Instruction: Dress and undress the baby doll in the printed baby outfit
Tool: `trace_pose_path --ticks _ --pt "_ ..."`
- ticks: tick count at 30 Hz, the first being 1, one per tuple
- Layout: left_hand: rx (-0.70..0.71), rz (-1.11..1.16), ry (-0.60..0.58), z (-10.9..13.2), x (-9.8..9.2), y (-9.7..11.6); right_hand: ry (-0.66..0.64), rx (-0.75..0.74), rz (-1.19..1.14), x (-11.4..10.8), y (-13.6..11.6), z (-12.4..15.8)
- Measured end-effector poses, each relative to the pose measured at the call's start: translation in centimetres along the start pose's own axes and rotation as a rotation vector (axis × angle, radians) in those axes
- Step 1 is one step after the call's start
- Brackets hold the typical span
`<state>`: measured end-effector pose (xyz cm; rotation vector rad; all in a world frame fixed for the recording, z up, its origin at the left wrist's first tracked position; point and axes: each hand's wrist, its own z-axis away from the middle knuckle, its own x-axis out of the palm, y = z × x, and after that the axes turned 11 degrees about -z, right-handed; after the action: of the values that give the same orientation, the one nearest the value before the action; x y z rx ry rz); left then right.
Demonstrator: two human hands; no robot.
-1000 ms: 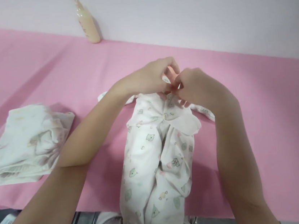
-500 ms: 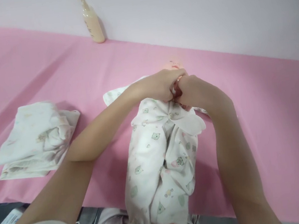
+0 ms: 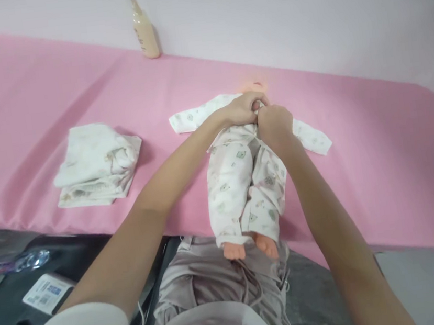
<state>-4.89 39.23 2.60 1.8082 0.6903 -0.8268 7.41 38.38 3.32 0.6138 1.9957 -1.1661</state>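
A baby doll (image 3: 234, 251) lies on its back on the pink-covered table, its feet toward me. It wears a white printed top (image 3: 312, 135) and matching trousers (image 3: 229, 182); the sleeves spread out to both sides. At the doll's upper chest, my left hand (image 3: 248, 108) is closed on the top's front edge, thumb and fingers curled. My right hand (image 3: 276, 125) sits right beside it, fingers closed on the same front of the top. What exactly the fingertips pinch is hidden. My hands cover much of the doll's chest, and most of its head is faint.
Folded white printed cloth (image 3: 90, 157) lies on the pink sheet (image 3: 146, 102) to the left. A pump bottle (image 3: 146, 34) stands at the back against the wall. Below the table's front edge, a white labelled box (image 3: 48, 294) rests on a dark surface.
My view has drawn back, so the doll's feet and both sleeves now show. Both hands remain together at the chest, and the trousers lie flatter and lower than before.
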Motion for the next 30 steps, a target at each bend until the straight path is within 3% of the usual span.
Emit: trace_pose_path --ticks 3,6,12,18,26,30 --pt "0.010 -0.104 0.124 1.3 1.4 0.9 0.197 -0.029 -0.096 1.4 2.0 1.7" --pt "0.022 -0.231 0.239 2.0 2.7 1.9 0.251 -0.039 -0.147 2.1 3.7 2.5" --pt "0.046 -0.377 0.358 3.5 4.0 3.8 0.254 -0.081 -0.281 2.5 4.8 2.8" --pt "0.122 -0.355 0.420 5.0 4.6 4.2 0.353 -0.018 -0.271 3.0 4.3 3.6" --pt "0.064 -0.263 0.434 5.5 4.4 4.3 0.332 -0.112 -0.303 2.6 4.3 4.6" --pt "-0.027 -0.187 0.498 6.0 4.3 4.6 0.321 -0.146 -0.269 2.4 3.8 5.4"
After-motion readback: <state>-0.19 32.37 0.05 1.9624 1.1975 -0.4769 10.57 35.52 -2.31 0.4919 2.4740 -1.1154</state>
